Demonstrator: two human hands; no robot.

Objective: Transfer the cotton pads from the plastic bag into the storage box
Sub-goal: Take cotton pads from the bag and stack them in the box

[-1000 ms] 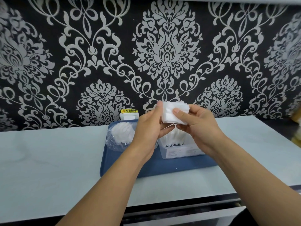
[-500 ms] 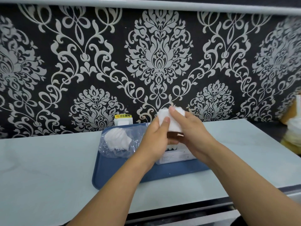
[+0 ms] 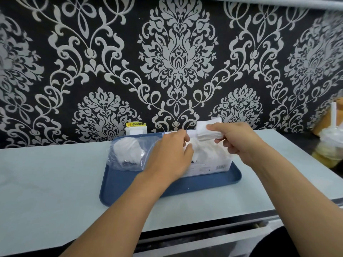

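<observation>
Two hands are working above the storage box [image 3: 211, 164]: the right hand [image 3: 239, 140] is pinching a cotton-pad stack [image 3: 207, 131], the left hand [image 3: 172, 154] is reaching in, grip unclear; loose pads could spill.

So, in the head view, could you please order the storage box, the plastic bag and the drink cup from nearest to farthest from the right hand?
1. Storage box: directly under the right hand, on the blue tray.
2. Plastic bag: on the tray's left end, beyond the left hand.
3. Drink cup: at the counter's far right edge.
</observation>
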